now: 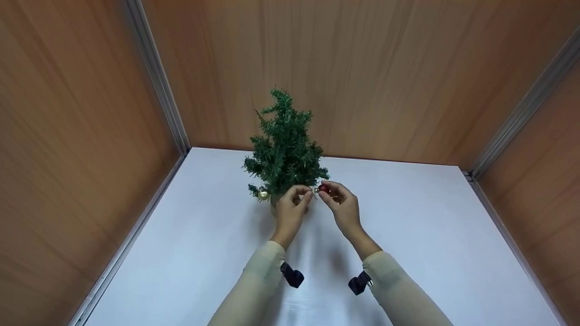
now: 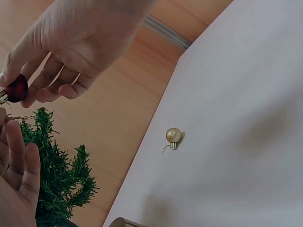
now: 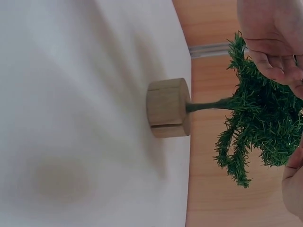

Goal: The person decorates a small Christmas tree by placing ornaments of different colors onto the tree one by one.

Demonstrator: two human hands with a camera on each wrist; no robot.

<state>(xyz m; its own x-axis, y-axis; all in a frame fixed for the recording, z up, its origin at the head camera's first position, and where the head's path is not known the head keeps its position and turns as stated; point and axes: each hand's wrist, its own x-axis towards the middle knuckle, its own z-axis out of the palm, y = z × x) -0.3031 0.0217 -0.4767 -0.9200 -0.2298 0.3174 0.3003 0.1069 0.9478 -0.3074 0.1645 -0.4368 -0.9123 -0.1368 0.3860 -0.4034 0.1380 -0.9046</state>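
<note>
A small red Christmas bauble (image 1: 323,187) with a gold cap is between the two hands, in front of the tree's lower right side. My right hand (image 1: 345,204) pinches the ball between thumb and fingers. My left hand (image 1: 291,212) pinches at the bauble's cap end, where a thin gold string (image 2: 21,117) shows in the left wrist view. Behind the hands stands a green artificial Christmas tree (image 1: 285,145) on a round wooden base (image 3: 165,109). A gold bauble (image 1: 263,194) shows at its lower left branch.
In the left wrist view a gold bauble (image 2: 173,135) with a string loop lies on the white table (image 1: 408,235). Wood-grain panels (image 1: 362,81) with metal corner rails (image 1: 158,77) enclose the table at the back and sides. Dark wrist straps (image 1: 292,275) hang from the sleeves.
</note>
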